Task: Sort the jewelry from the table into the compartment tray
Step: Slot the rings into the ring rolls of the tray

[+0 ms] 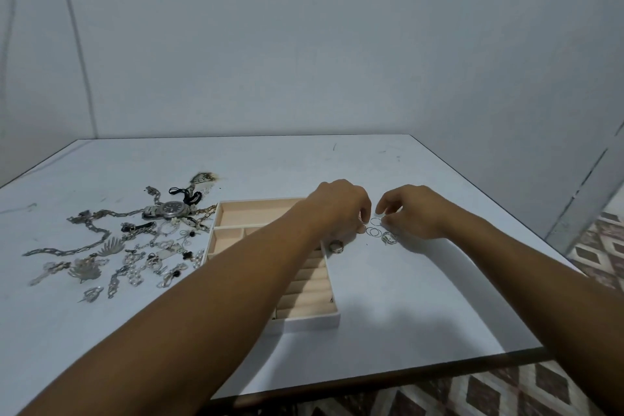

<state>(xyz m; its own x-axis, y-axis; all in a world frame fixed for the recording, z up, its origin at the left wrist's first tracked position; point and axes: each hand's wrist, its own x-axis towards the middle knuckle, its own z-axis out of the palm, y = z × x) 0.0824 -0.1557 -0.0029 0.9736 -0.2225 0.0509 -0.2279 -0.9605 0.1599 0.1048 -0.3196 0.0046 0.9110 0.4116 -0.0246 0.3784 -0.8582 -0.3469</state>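
Both our left hand (341, 209) and right hand (413, 213) curl fingertips down at the thin silver wire rings (373, 232) on the white table (422, 297), though we can't tell if either's pinching 1 yet. They sit just right of the beige padded compartment tray (305, 323), handy for its ring slots.

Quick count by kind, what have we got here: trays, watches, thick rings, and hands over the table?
Tray: 1
Watch: 1
Thick rings: 2, one at the tray's right edge, one on the table
Hands: 2, left hand and right hand
Total: 6
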